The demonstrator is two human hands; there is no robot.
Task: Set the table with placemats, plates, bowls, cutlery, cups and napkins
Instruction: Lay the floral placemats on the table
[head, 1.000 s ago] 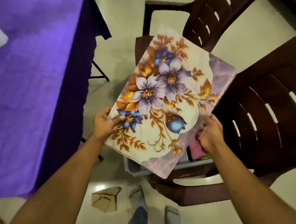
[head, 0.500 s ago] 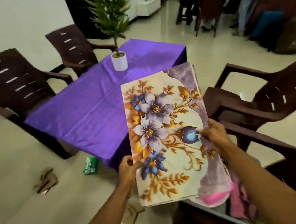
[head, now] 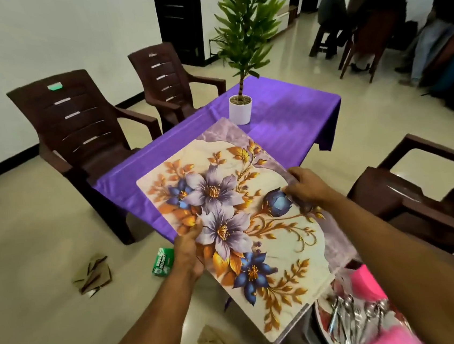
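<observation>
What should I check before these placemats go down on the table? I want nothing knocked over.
1. Grip: left hand and right hand each hold an edge of the floral placemats: ok.
2. Landing spot: the purple tablecloth shows bare beyond the mats; the near part is hidden: cannot tell.
3. Potted plant stands upright by the mats' far corner; contact risk: not ok.
4. How many mats are in the stack: cannot tell.
5. Cutlery waits low on the right, off the table: ok.
</observation>
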